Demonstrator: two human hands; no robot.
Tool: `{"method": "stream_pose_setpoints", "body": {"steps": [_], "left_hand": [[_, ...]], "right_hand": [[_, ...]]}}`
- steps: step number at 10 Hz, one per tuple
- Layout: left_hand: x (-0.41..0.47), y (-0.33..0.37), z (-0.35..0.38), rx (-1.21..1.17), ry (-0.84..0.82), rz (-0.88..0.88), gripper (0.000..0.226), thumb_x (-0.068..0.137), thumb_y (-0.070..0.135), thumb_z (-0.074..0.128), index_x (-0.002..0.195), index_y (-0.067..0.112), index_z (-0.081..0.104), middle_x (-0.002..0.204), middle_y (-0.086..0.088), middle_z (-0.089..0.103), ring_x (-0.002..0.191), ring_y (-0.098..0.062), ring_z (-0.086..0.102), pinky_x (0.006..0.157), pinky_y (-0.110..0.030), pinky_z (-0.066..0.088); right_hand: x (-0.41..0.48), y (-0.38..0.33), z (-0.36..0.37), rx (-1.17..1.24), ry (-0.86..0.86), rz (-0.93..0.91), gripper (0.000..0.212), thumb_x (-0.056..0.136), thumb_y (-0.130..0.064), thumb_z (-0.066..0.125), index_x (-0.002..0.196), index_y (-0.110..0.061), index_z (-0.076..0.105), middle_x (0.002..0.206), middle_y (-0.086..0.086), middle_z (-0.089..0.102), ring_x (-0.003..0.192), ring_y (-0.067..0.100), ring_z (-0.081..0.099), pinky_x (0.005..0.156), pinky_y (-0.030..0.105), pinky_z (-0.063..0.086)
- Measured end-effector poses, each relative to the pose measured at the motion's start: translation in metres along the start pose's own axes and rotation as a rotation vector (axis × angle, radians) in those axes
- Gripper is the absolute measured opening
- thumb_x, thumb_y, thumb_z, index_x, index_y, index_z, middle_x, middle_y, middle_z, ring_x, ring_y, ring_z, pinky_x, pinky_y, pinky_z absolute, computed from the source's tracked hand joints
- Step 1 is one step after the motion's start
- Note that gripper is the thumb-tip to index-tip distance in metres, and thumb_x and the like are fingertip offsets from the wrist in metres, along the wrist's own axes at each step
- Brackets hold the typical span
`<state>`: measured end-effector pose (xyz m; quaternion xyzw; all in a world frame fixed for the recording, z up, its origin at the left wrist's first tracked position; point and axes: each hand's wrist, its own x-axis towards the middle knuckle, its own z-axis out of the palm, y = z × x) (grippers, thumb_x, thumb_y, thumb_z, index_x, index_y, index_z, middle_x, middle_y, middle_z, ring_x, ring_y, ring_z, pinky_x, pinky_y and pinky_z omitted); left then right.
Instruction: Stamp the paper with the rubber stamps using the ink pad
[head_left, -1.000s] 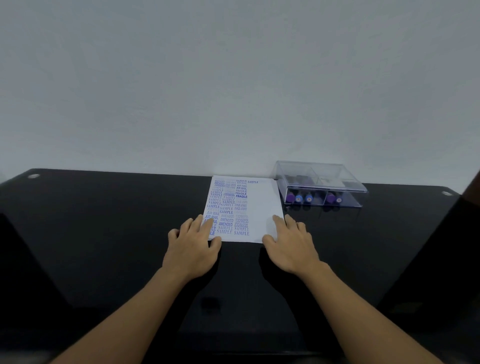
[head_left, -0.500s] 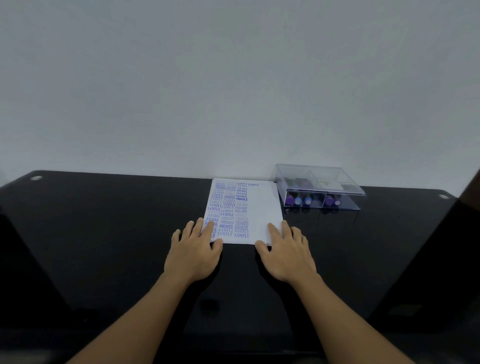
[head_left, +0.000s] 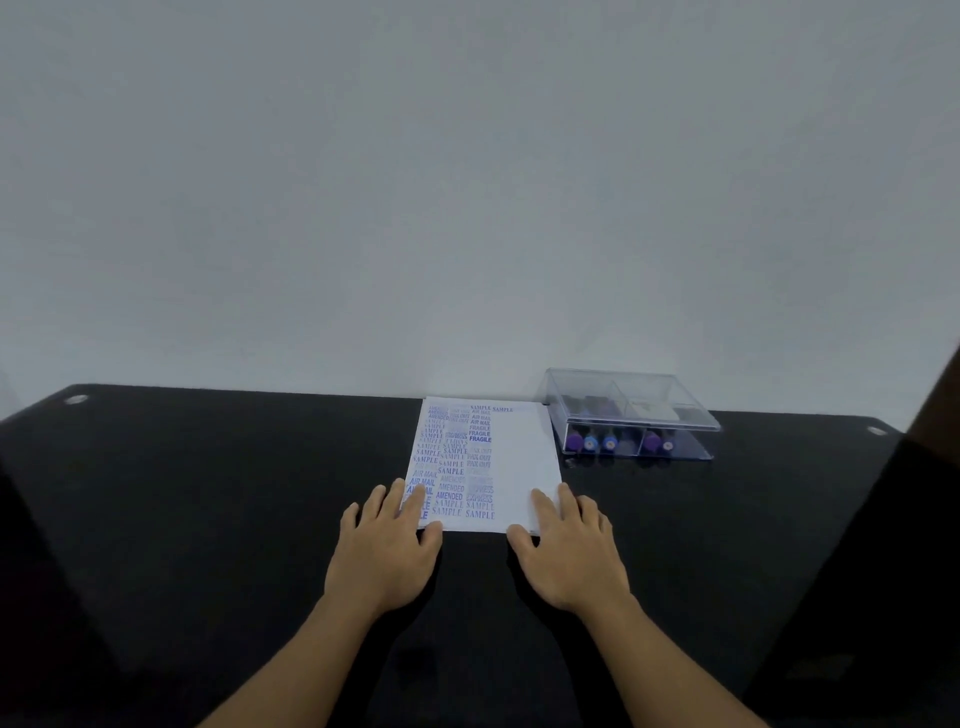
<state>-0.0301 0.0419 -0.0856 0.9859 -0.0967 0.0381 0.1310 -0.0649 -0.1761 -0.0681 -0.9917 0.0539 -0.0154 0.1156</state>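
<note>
A white sheet of paper lies on the black table, its left half covered with blue stamped words; the right strip is blank. My left hand lies flat with straight fingers on the paper's near left corner. My right hand lies flat on the near right corner. To the right of the paper stands a closed clear plastic box with several rubber stamps in purple and blue lying inside. No ink pad can be made out for certain.
The black table runs wide to the left and right, with a pale wall right behind it. Two small round marks sit near its far corners. A dark shape cuts in at the right edge.
Both hands have slid a little toward me along the paper's near edge, and the right hand moved slightly left. The paper and box stay in place.
</note>
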Motion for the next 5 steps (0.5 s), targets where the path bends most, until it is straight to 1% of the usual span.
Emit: {"method": "stream_pose_setpoints", "body": {"steps": [2,3,4,5], "left_hand": [[-0.001,0.003,0.000,-0.022,0.012,-0.012,0.062,0.103,0.051,0.019,0.160,0.029,0.008,0.168,0.003,0.002,0.154,-0.018,0.000,0.123,-0.044,0.003],[0.004,0.003,-0.010,-0.030,-0.040,-0.032,0.063,0.102,0.054,0.020,0.159,0.031,0.006,0.168,0.005,0.000,0.154,-0.016,-0.002,0.124,-0.044,0.002],[0.016,0.011,-0.016,0.008,-0.125,-0.092,0.066,0.100,0.058,0.023,0.159,0.035,0.005,0.167,0.006,-0.002,0.154,-0.017,-0.002,0.123,-0.046,0.003],[0.026,0.020,-0.018,0.049,-0.287,-0.095,0.080,0.092,0.075,0.013,0.159,0.032,0.004,0.168,0.002,-0.003,0.154,-0.022,0.001,0.123,-0.050,0.005]], "right_hand": [[-0.001,-0.001,-0.001,-0.016,0.011,0.007,0.066,0.099,-0.058,0.025,0.157,-0.027,0.018,0.167,0.010,0.006,0.151,0.032,0.008,0.122,0.046,0.008],[0.004,-0.003,-0.006,-0.030,-0.013,0.031,0.067,0.099,-0.060,0.024,0.158,-0.030,0.015,0.168,0.008,0.002,0.152,0.031,0.005,0.124,0.046,0.007],[0.009,-0.013,-0.008,-0.072,0.019,0.080,0.065,0.092,-0.061,0.032,0.152,-0.037,0.033,0.165,0.010,0.021,0.147,0.034,0.026,0.119,0.051,0.023],[0.022,-0.002,0.011,-0.033,0.187,0.020,0.059,0.056,-0.066,0.047,0.096,-0.033,0.075,0.107,0.014,0.074,0.082,0.036,0.072,0.072,0.051,0.057]]}}
